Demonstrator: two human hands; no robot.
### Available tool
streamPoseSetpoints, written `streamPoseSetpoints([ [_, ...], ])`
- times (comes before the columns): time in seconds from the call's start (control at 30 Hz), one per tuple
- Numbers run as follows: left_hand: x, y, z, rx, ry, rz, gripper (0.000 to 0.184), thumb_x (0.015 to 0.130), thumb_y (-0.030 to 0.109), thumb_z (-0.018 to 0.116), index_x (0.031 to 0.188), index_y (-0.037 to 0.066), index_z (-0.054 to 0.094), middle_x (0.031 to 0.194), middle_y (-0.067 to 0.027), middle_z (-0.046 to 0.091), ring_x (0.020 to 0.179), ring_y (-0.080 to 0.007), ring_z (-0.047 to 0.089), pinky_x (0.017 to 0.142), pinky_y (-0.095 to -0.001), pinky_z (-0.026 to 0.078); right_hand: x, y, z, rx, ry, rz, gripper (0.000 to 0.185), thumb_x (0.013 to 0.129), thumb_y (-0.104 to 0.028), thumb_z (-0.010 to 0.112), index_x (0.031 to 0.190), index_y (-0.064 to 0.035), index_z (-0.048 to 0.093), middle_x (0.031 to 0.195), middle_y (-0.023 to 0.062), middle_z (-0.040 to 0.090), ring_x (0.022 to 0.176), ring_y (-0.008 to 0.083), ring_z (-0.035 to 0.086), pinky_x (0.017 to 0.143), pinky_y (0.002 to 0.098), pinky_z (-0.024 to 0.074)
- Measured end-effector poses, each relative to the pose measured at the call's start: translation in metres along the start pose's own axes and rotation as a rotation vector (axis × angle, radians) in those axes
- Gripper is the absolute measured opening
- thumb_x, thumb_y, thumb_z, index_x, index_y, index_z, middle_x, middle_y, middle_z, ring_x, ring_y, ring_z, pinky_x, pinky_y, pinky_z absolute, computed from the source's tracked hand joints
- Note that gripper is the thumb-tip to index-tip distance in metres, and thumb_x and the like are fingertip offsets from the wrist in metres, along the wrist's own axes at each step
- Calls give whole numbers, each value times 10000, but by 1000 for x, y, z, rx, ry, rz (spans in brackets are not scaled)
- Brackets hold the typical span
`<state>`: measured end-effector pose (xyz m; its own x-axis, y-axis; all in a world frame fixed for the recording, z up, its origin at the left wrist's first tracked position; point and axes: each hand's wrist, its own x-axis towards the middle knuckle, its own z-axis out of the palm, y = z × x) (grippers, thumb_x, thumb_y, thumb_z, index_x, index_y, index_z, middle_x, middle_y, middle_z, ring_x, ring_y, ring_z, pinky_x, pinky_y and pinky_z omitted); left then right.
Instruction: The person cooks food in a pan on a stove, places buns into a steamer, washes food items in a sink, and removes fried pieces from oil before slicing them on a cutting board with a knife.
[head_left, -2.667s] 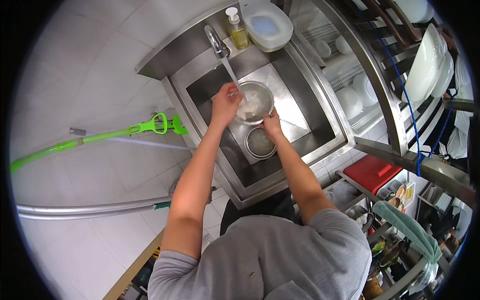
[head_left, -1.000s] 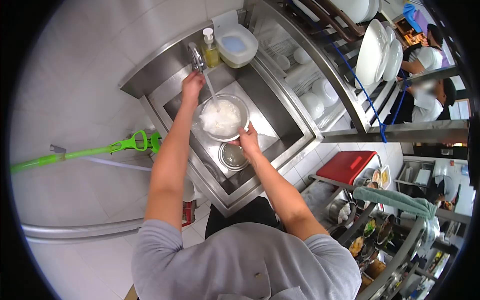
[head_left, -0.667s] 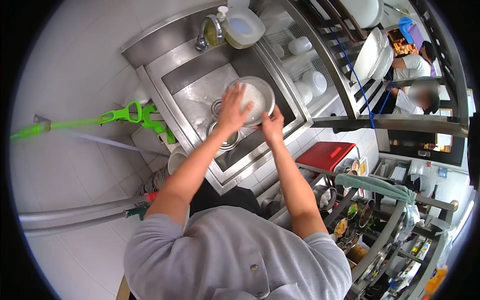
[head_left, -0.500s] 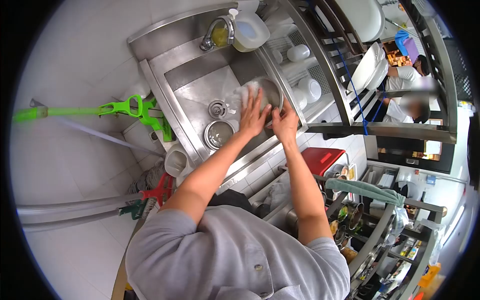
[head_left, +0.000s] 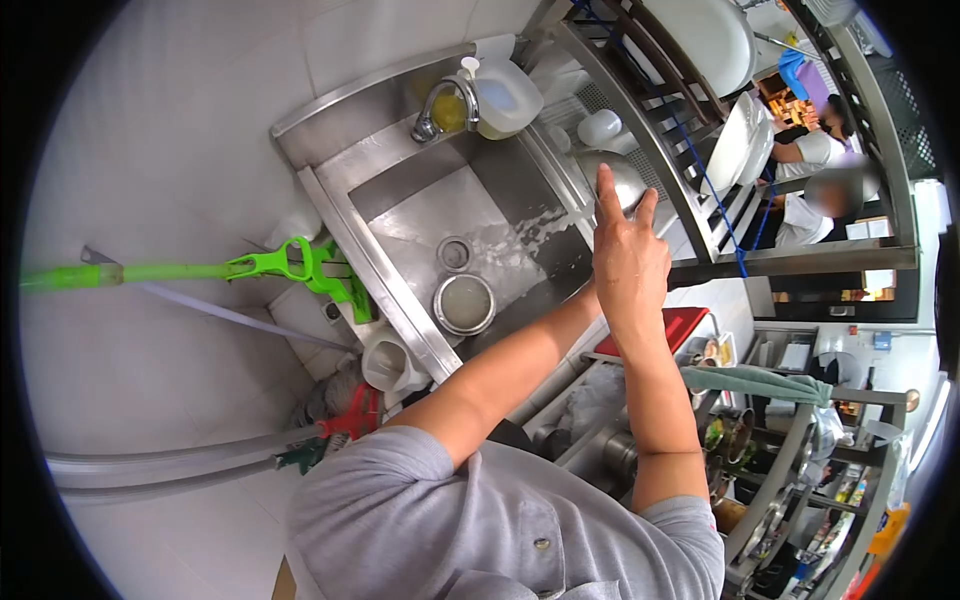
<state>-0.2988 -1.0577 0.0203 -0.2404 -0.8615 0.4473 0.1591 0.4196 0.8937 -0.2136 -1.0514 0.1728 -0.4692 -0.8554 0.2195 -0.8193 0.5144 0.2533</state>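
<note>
A shiny metal bowl [head_left: 618,178] is above the rack side, past the sink's right edge. My right hand [head_left: 630,255] is at its near side, with fingers reaching over the bowl and closed on it. My left forearm [head_left: 520,360] crosses toward the same spot, and the left hand is hidden behind the right wrist. Below them, the steel sink [head_left: 440,210] has water splashed over its floor and right wall. A small round metal container [head_left: 465,304] with cloudy liquid stands in the sink near the drain [head_left: 455,254].
A faucet [head_left: 447,105] and a white plastic tub [head_left: 505,98] are at the sink's back. White bowls [head_left: 600,126] sit on the rack beyond its right side. Green-handled cleaning tool [head_left: 290,265] and white pitcher [head_left: 390,362] are at left. Other people [head_left: 810,190] stand beyond the shelves.
The bowl, earlier in the sink with suds and both hands at it, has moved up and right, out over the rack. Water now streaks the sink's right side.
</note>
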Motion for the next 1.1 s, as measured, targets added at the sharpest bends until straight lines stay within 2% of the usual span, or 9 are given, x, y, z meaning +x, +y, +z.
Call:
streamPoseSetpoints([
  [0.17, -5, -51, -53, 286, -157, -36, 687, 954, 396, 494, 1516, 93, 240, 1588, -216, 87, 1461, -424, 34, 1147, -577, 14, -7, 27, 79, 718, 231, 16, 562, 879, -59, 564, 1410, -211, 461, 1097, 247, 654, 815, 420, 688, 586, 432, 591],
  [0.27, 11, -89, -123, 449, -446, 84, 691, 928, 445, 526, 1507, 152, 287, 1601, -146, 125, 1461, -428, 61, 1109, -662, -8, -26, 26, 225, 1787, -51, 698, 382, 961, -56, 490, 1340, -99, 485, 1055, 114, 644, 709, 219, 686, 516, 294, 616],
  [0.33, 47, -111, -171, 597, -194, 202, 503, 874, 373, 643, 1250, 63, 517, 1271, -171, 543, 1200, -411, 479, 1044, -559, 298, -43, -7, 274, 2215, -151, 866, 341, 955, -39, 490, 1290, -96, 462, 1141, 136, 604, 811, 279, 692, 555, 336, 633],
  [0.4, 87, -153, -198, 723, 181, -33, 460, 894, 375, 634, 1110, -25, 566, 1113, -218, 570, 1099, -409, 522, 929, -486, 412, -51, -38, 293, 2287, -209, 916, 384, 974, -69, 474, 1347, -104, 389, 1198, 154, 586, 860, 274, 690, 621, 325, 625],
  [0.6, 144, -240, -240, 997, -89, -137, 538, 925, 462, 589, 1043, -62, 553, 763, -184, 641, 676, -340, 638, 658, -449, 525, -46, -73, 290, 2297, -194, 885, 374, 1001, -94, 443, 1363, -102, 349, 1166, 148, 586, 796, 224, 687, 634, 315, 627],
  [0.7, 113, -244, -246, 259, 215, -892, 421, 966, 433, 535, 913, 15, 556, 662, -98, 612, 442, -168, 556, 385, -266, 432, -41, -70, 284, 2250, -225, 833, 382, 1004, -89, 434, 1374, -97, 338, 1169, 152, 583, 795, 219, 686, 630, 311, 630],
  [0.83, 89, -226, -240, 155, 265, -847, 314, 952, 324, 583, 917, 11, 578, 679, -79, 620, 472, -154, 566, 441, -271, 478, -23, -78, 277, 2193, -324, 814, 426, 998, -75, 430, 1407, -88, 313, 1185, 161, 575, 797, 228, 684, 617, 312, 631],
  [0.9, 78, -210, -234, 473, 93, -263, 206, 909, 181, 624, 955, -20, 623, 742, -83, 658, 576, -141, 627, 543, -269, 529, -28, -84, 294, 2108, -443, 848, 470, 983, -59, 431, 1431, -89, 293, 1221, 179, 552, 832, 264, 683, 620, 325, 635],
  [1.1, 91, -153, -215, 479, -391, -520, 241, 838, 51, 639, 1069, -1, 680, 904, -105, 715, 796, -154, 694, 687, -266, 554, -44, -97, 298, 2048, -490, 950, 497, 976, -29, 412, 1445, -59, 252, 1241, 232, 522, 890, 325, 677, 649, 366, 644],
])
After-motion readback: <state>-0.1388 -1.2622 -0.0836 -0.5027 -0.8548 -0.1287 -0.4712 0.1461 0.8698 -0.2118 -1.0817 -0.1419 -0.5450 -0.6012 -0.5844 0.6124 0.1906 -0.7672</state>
